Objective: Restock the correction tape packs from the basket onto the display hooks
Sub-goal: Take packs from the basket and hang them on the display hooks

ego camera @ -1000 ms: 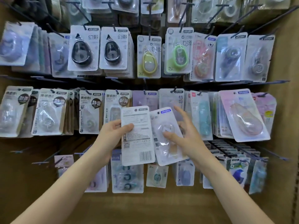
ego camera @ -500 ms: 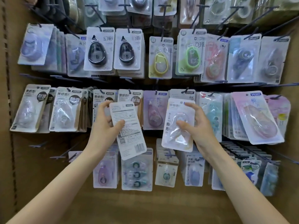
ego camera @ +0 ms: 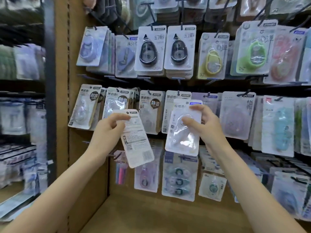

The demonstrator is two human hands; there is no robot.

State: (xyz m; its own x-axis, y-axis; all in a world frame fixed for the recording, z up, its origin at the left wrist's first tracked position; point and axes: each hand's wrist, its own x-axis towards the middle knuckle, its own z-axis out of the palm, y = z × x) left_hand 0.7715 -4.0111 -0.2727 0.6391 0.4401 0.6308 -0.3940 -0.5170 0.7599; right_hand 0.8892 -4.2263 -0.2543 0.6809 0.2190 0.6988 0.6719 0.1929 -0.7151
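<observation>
Brown pegboard wall [ego camera: 90, 165] in a shop aisle, rows of blister packs on dark display hooks [ego camera: 178, 93], more shelving off to the left, blurred. No basket in view.

I've got two correction tape packs up in front of the middle row. My left hand [ego camera: 107, 130] pinches the back-facing pack [ego camera: 137, 140] near its top, thumb on the printed side w/ barcode toward me; the pack tilts, lower end swinging right. My right hand [ego camera: 204, 125] pinches the front-facing pack [ego camera: 184, 128], thumb on the clear blister, fingers curled over the top right corner. That pack sits just in front of the hung packs [ego camera: 176, 98] w/ matching print, its top edge near their hook.

Judgement: the right pack is about to go on that hook, approx. mid-task.

Risks:
- The hang hole is hidden under my fingers, so I can't tell its alignment; if the hook tip misses, the card bends or knocks the front hung pack off.
- The blister is slick and the pinch is on one corner only, so the pack could twist and drop.
- The left pack faces backward; if hung w/o flipping, it shows the wrong side.
- Neighbouring packs crowd close, easy to snag one.
</observation>
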